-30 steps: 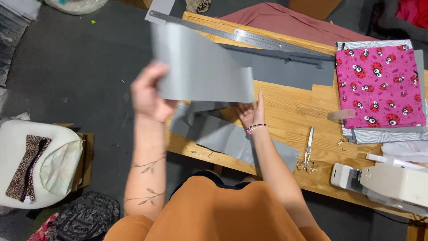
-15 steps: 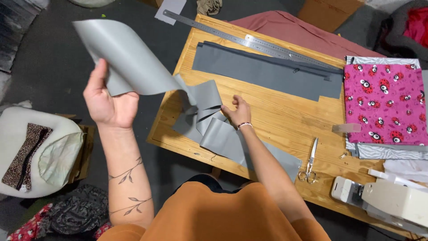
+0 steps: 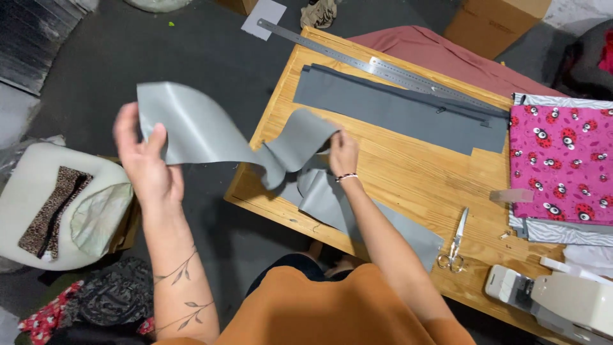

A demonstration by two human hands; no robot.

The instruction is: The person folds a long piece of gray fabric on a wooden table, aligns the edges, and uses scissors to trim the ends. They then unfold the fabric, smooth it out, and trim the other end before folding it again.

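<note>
My left hand [image 3: 145,163] is raised left of the wooden table [image 3: 421,185] and grips one end of a long light grey fabric strip [image 3: 211,137]. The strip curls and twists across to my right hand [image 3: 343,152], which pinches its other part over the table's left end. More light grey fabric [image 3: 332,204] lies under that hand and runs toward the table's near edge. A dark grey fabric panel [image 3: 396,108] lies flat further back, below a long metal ruler [image 3: 377,67].
Scissors [image 3: 454,246] lie near the table's front edge. Pink patterned fabric [image 3: 562,163] covers the right end, and a white sewing machine [image 3: 562,300] stands at the front right. A white cushioned seat [image 3: 60,204] with fabric scraps stands on the dark floor at left. Reddish cloth [image 3: 434,54] and a cardboard box [image 3: 498,22] are behind.
My left hand has lowered and swung left with the strip's end. The strip has unrolled and twisted between my hands. My right hand has shifted slightly toward the table's left end.
</note>
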